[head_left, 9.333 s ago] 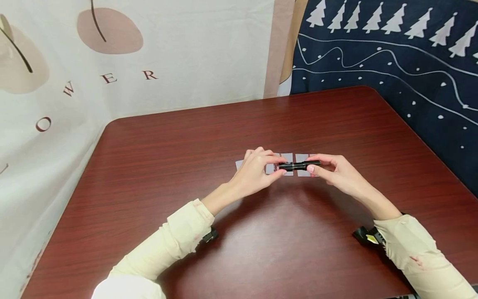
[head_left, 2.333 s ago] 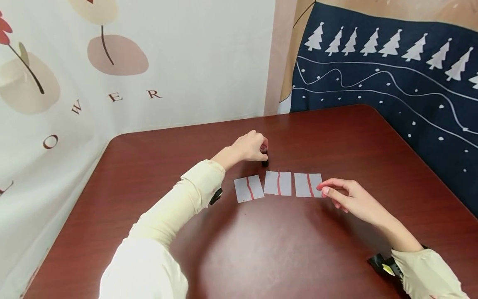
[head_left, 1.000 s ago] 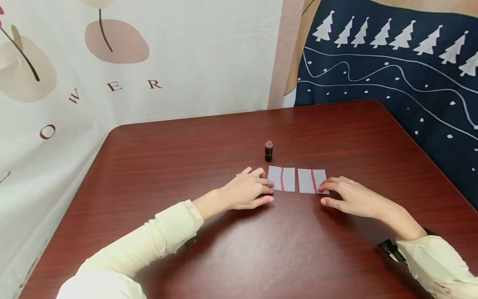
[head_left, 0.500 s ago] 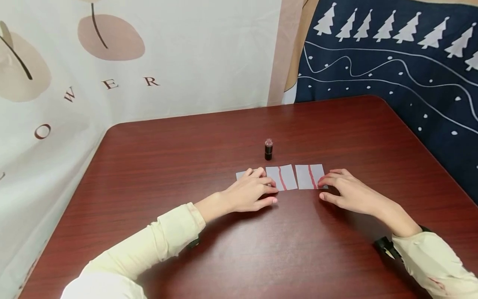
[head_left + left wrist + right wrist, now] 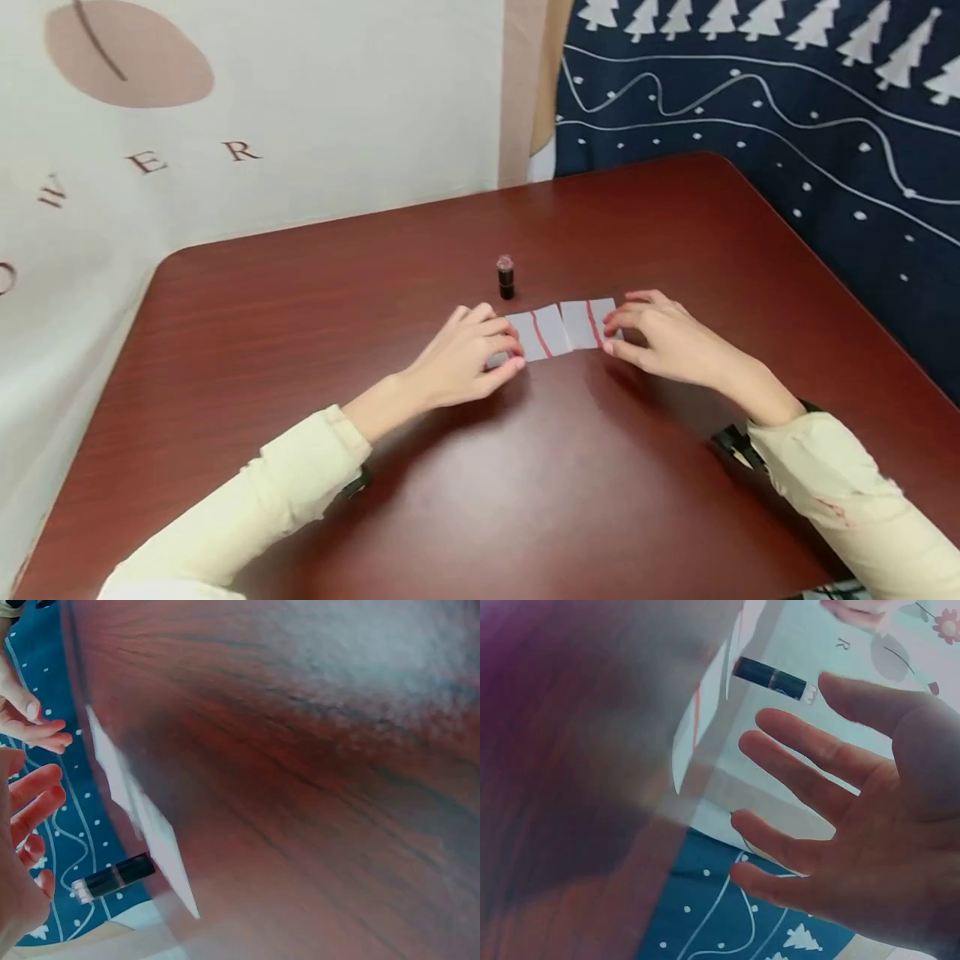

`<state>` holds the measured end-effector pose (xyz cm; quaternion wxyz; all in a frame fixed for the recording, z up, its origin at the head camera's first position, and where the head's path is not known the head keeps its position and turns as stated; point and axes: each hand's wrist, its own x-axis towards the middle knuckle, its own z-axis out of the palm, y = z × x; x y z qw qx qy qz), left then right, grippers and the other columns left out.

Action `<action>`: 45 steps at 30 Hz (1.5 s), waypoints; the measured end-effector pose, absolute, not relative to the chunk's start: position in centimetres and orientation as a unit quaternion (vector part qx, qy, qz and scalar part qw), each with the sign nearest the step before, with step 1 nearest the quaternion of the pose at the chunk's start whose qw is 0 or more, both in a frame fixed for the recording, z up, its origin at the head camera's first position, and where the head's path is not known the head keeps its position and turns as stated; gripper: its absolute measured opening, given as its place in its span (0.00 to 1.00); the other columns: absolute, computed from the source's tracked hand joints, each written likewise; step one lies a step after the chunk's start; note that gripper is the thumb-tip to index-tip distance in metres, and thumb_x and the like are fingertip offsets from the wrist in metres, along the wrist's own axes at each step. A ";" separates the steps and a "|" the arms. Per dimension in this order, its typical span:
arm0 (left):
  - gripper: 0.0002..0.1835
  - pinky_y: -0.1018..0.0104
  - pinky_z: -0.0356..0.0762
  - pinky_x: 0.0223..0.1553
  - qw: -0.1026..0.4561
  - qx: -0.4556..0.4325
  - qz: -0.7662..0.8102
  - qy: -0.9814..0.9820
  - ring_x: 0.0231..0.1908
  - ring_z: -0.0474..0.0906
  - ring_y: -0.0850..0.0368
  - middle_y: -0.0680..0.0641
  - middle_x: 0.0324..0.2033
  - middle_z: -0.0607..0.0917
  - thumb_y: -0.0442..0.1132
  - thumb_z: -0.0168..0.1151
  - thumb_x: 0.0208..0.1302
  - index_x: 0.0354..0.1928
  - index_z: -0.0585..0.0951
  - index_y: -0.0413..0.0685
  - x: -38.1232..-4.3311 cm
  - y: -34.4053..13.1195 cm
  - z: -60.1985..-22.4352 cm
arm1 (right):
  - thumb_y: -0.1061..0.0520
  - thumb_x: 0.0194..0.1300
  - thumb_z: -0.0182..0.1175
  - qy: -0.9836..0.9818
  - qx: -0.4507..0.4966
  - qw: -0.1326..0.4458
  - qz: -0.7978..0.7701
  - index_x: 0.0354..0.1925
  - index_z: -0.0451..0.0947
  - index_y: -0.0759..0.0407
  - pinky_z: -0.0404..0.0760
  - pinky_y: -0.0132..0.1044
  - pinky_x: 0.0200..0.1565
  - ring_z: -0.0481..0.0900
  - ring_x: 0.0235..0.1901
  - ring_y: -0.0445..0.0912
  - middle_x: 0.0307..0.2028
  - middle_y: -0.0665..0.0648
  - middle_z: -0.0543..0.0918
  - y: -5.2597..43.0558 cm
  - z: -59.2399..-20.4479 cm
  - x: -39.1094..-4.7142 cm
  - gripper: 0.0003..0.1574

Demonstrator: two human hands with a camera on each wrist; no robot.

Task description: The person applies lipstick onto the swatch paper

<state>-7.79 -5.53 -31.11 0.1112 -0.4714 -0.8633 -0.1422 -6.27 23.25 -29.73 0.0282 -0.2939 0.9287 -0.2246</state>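
Three white paper squares lie in a row on the table, each with a red stroke seen in the earlier head frames. The left paper (image 5: 497,360) is mostly hidden under my left hand (image 5: 468,354), whose relaxed fingers reach the left side of the middle paper (image 5: 542,333). At the right paper (image 5: 582,323), the fingertips of my right hand (image 5: 667,337) rest at its right edge, fingers loosely bent. In the right wrist view my right hand's fingers (image 5: 795,750) are spread. Behind the papers a black lipstick (image 5: 506,279) with a clear faceted end stands upright.
The reddish-brown wooden table (image 5: 480,492) reaches back to a white printed cloth (image 5: 360,92) and a navy cloth (image 5: 750,100) with tree shapes. A dark wrist device (image 5: 735,446) sits at the right sleeve.
Both hands held the lipstick earlier; my left hand then stood it behind the papers and came down to them. The middle and right papers have drawn closer together, the middle one turning slightly.
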 end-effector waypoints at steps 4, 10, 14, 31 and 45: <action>0.10 0.59 0.61 0.41 0.117 -0.444 -0.136 -0.878 0.38 0.67 0.58 0.57 0.35 0.81 0.47 0.57 0.61 0.32 0.85 0.54 -7.4 -7.1 -30.7 | 0.57 0.61 0.61 0.923 -0.316 0.048 -0.215 0.43 0.81 0.65 0.64 0.61 0.52 0.65 0.55 0.64 0.42 0.59 0.82 22.1 -29.5 -7.7 0.14; 0.17 0.57 0.59 0.42 0.060 -0.432 -0.068 -0.897 0.43 0.67 0.57 0.57 0.43 0.82 0.53 0.52 0.65 0.43 0.84 0.53 -7.6 -6.9 -32.0 | 0.58 0.60 0.61 0.922 -0.328 0.078 -0.192 0.39 0.82 0.65 0.64 0.55 0.55 0.68 0.53 0.64 0.42 0.61 0.82 22.1 -30.8 -8.4 0.12; 0.17 0.58 0.58 0.41 0.044 -0.426 -0.064 -0.902 0.42 0.66 0.59 0.58 0.42 0.83 0.54 0.53 0.65 0.42 0.85 0.54 -7.7 -6.6 -32.5 | 0.59 0.60 0.61 0.916 -0.342 0.063 -0.199 0.37 0.83 0.64 0.64 0.53 0.54 0.70 0.50 0.62 0.38 0.59 0.83 22.4 -31.2 -8.8 0.10; 0.17 0.52 0.59 0.49 0.083 -0.352 -0.133 -0.923 0.52 0.68 0.55 0.51 0.52 0.79 0.49 0.53 0.66 0.48 0.83 0.49 -7.1 -8.0 -32.0 | 0.56 0.62 0.60 0.920 -0.314 0.010 -0.234 0.46 0.79 0.66 0.71 0.53 0.49 0.76 0.47 0.55 0.45 0.62 0.81 25.7 -30.0 -9.3 0.17; 0.20 0.53 0.54 0.49 0.005 -0.418 -0.026 -0.908 0.49 0.67 0.64 0.61 0.49 0.81 0.56 0.45 0.69 0.46 0.84 0.60 -8.5 -4.5 -34.0 | 0.58 0.61 0.61 0.914 -0.350 0.068 -0.192 0.48 0.78 0.71 0.70 0.53 0.51 0.75 0.51 0.59 0.49 0.67 0.78 24.7 -33.4 -9.9 0.20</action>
